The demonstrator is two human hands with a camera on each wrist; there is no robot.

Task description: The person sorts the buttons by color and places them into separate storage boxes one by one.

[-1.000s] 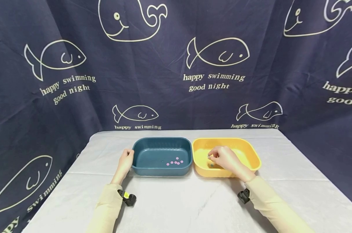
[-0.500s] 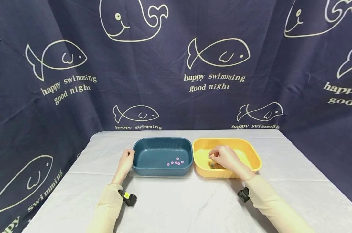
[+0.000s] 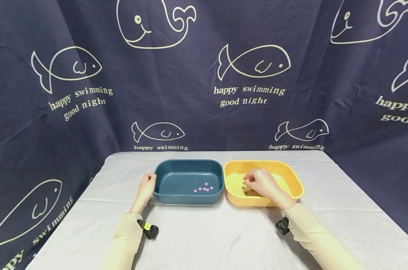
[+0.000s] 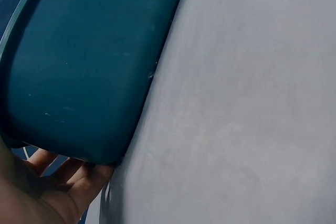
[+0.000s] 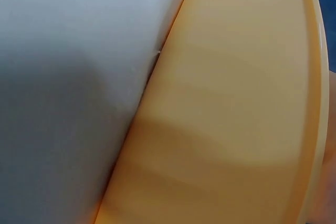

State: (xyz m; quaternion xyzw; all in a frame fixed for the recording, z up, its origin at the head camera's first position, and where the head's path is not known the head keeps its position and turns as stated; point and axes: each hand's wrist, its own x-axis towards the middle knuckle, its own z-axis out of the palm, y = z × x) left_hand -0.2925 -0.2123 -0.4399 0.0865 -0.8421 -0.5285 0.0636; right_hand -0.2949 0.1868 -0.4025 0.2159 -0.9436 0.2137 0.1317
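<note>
In the head view my left hand (image 3: 147, 188) rests against the left end of a dark teal basin (image 3: 187, 200). The left wrist view shows its fingers (image 4: 89, 182) bent loosely at the outer end wall. Inside that basin lie several small pink discs (image 3: 204, 188), which look like buttons. My right hand (image 3: 262, 182) hovers inside a yellow basin (image 3: 286, 176), thumb and forefinger slightly apart, with nothing visible between them. Under its fingertips lie several small blue-green discs (image 3: 246, 192), partly hidden by the hand. The right wrist view shows mostly the yellow basin's outer wall.
Both basins stand side by side on a table with a pale cover (image 3: 204, 240). A navy curtain (image 3: 204, 112) with white fish prints hangs behind and around. A black wrist camera (image 3: 283, 225) sits on the right sleeve, another (image 3: 150, 231) on the left.
A small disc pinched in my right fingertips earlier has been let go. More blue-green discs now show on the yellow basin's floor. My left hand stays in place.
</note>
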